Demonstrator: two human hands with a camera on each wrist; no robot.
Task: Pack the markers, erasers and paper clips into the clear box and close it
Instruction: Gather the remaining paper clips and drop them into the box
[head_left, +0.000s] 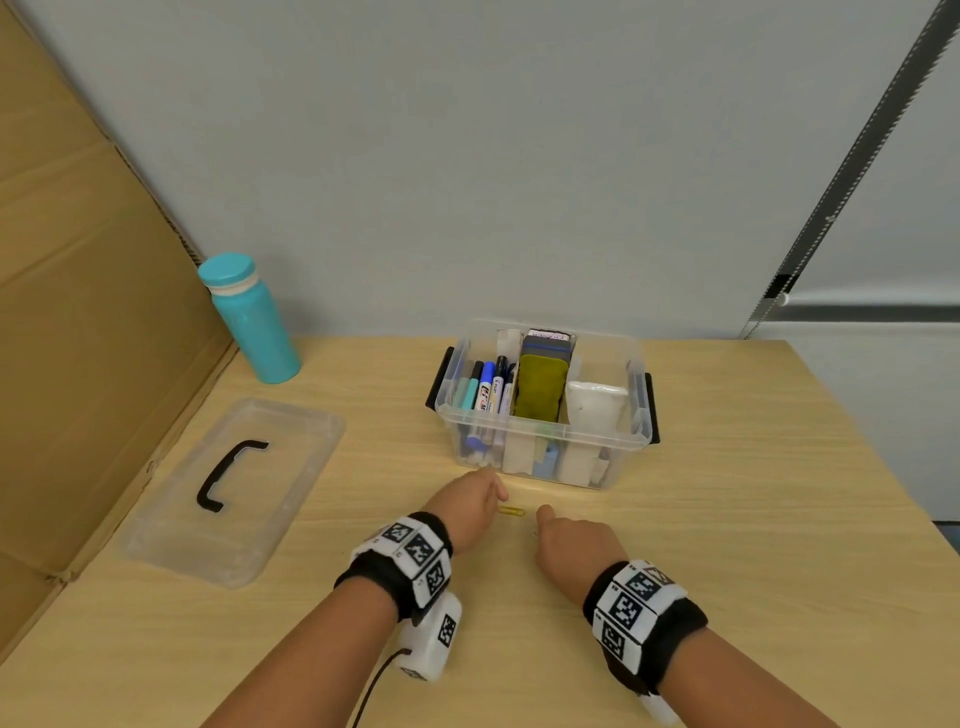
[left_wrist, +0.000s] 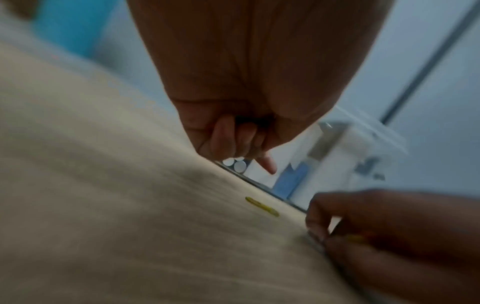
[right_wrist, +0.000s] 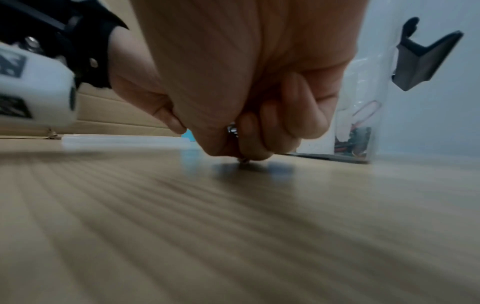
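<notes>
Head view: a yellow paper clip (head_left: 511, 512) lies flat on the desk (head_left: 727, 519) at frame centre, between the left hand (head_left: 470, 506) and right hand (head_left: 576, 551), just beside both. Left hand: fingers curled, holding nothing visible. Right hand: fingertips pinch a small metallic clip (right_wrist: 232, 130) against the wood-grain surface. Clear box (head_left: 543, 405), thin translucent plastic, sits just above the hands, open, holding markers (head_left: 485, 387) and erasers (head_left: 540, 384). Its flat lid (head_left: 234, 488) with black handle lies at left; bare desk lower right.

Head overhead; wrists table-level (shared box (head_left: 543, 405))
</notes>
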